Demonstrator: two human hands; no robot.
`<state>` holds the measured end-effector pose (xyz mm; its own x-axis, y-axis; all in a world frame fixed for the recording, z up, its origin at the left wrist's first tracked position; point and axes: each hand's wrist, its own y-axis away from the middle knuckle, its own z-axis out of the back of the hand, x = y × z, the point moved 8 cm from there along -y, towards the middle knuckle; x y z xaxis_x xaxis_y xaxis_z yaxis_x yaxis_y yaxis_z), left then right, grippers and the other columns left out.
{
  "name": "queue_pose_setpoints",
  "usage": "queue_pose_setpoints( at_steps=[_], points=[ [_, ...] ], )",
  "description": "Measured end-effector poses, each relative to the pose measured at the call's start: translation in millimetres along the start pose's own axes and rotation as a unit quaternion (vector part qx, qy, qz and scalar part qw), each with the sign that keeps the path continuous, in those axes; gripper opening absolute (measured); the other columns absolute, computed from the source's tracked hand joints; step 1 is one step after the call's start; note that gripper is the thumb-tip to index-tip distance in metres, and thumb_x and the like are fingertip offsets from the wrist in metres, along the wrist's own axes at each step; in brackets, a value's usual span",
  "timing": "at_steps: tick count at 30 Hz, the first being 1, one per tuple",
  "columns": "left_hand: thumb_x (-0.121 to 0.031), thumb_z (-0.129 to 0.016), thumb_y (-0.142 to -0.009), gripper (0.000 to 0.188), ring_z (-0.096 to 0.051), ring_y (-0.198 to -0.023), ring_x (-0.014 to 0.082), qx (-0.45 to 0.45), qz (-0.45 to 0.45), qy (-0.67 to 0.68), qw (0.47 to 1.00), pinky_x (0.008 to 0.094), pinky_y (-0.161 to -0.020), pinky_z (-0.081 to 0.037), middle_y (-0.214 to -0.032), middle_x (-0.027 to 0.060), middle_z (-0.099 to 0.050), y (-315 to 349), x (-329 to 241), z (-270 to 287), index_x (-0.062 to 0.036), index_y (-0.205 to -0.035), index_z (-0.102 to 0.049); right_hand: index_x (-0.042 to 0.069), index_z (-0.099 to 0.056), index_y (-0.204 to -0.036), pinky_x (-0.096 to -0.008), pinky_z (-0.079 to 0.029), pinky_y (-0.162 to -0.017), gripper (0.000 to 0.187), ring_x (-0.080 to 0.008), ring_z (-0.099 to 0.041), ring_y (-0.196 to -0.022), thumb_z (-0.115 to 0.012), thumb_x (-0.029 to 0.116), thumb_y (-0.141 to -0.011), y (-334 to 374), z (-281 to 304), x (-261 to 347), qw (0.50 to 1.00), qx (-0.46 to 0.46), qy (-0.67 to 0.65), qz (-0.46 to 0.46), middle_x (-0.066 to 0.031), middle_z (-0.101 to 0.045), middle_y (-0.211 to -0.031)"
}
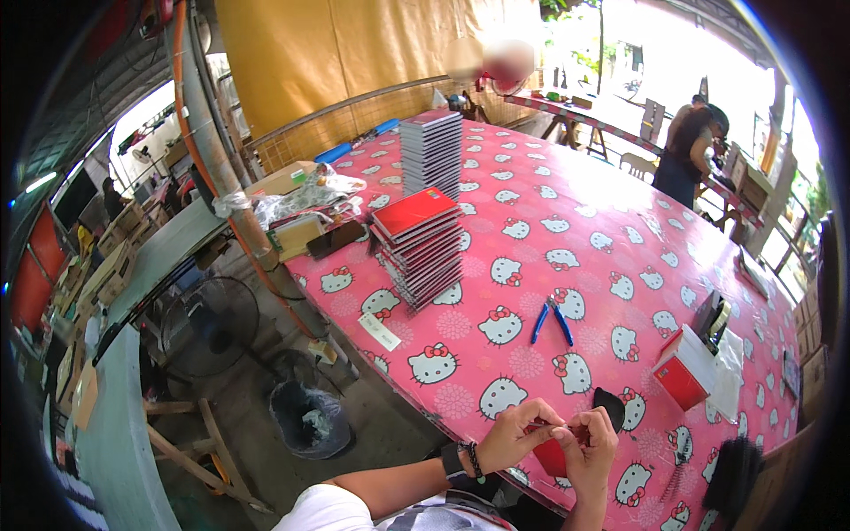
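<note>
Close to the table's near edge, my left hand (pixel 518 435) and my right hand (pixel 591 447) meet with fingertips pinched together. Between them shows part of a red-covered notebook (pixel 550 457), mostly hidden by the fingers. Both hands are closed at its upper edge; any finer piece in the pinch is too small to make out. A small black object (pixel 608 407) lies just beyond my right hand. Farther off, blue-handled cutting pliers (pixel 553 322) rest with handles spread. To the right sits a stack of red-covered notebooks (pixel 683 370).
Two tall notebook stacks, one red-topped (pixel 416 217) and one behind it (pixel 431 150), stand on the pink patterned table (pixel 522 354). A bundle of black bristle-like strands (pixel 733 478) lies at right. A lined bin (pixel 310 420) and fan (pixel 210 326) stand left. Another person (pixel 686 159) works far right.
</note>
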<state>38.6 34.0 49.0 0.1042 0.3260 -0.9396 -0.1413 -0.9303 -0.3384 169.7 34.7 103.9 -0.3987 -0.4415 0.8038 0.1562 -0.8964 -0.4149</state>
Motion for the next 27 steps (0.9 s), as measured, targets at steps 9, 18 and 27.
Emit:
queue_pose_setpoints(
  at_steps=[9,18,27],
  points=[
    [-0.012,-0.058,-0.095,0.018,-0.056,-0.087,0.0075,0.046,0.044,0.021,0.998,0.0237,-0.077,-0.048,-0.095,0.0007,-0.056,-14.3,1.6,-24.2,-0.0026,-0.11,-0.052,0.0,-0.06,-0.098,-0.038,-0.046,-0.069,0.031,-0.0327,-0.056,-0.078,-0.071,0.023,-0.081,4.8,11.3,2.9,0.998,0.025,0.058,0.028,-0.0161,-0.058,-0.089],
    [-0.012,-0.053,-0.096,0.026,-0.05,-0.082,0.0103,-0.45,-0.179,-0.099,0.869,0.0267,-0.075,-0.044,-0.098,0.0022,-0.056,-96.9,-120.1,279.3,0.0005,-0.118,-0.053,0.008,-0.042,-0.138,-0.0517,-0.028,-0.106,0.093,-0.042,-0.032,-0.13,-0.082,0.042,-0.062,4.2,48.7,-48.5,0.958,0.031,0.281,-0.046,-0.0229,-0.035,-0.143],
    [-0.018,-0.066,-0.085,0.032,-0.058,-0.09,0.0227,-0.484,-0.073,-0.503,0.712,0.0354,-0.082,-0.047,-0.1,0.011,-0.06,-116.3,-102.1,392.1,-0.0082,-0.115,-0.062,0.008,-0.058,-0.119,-0.0514,-0.034,-0.101,0.067,-0.0394,-0.042,-0.119,-0.085,0.028,-0.061,28.7,27.4,-124.1,0.955,0.01,0.292,-0.051,-0.0195,-0.047,-0.135]
  ],
)
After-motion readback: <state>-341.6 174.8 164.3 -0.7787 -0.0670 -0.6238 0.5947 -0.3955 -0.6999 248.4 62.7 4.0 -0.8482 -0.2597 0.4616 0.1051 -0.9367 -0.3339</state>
